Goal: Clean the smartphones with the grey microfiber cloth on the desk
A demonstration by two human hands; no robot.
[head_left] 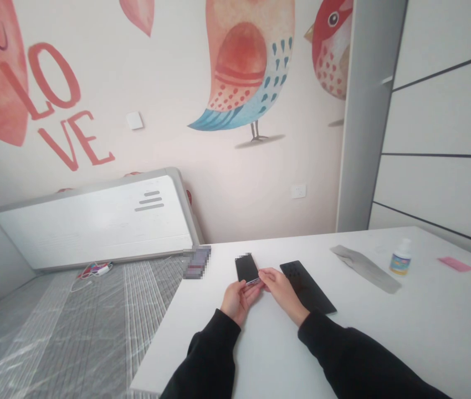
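A small black phone (pixel 246 267) lies flat on the white table (pixel 385 332). My left hand (pixel 235 299) pinches its near edge from the left. From the right, my right hand (pixel 279 285) touches the same near corner with its fingertips. Just right of my right hand lies a larger flat black rectangular sheet (pixel 308 287), dark and glossy. Both arms wear black sleeves.
A grey flat pouch (pixel 366 269), a small white bottle (pixel 400 257) and a pink slip (pixel 455 264) lie at the table's far right. A blurred small item (pixel 196 263) sits at the table's far left corner. A plastic-wrapped mattress (pixel 73 321) with a cable lies left of the table.
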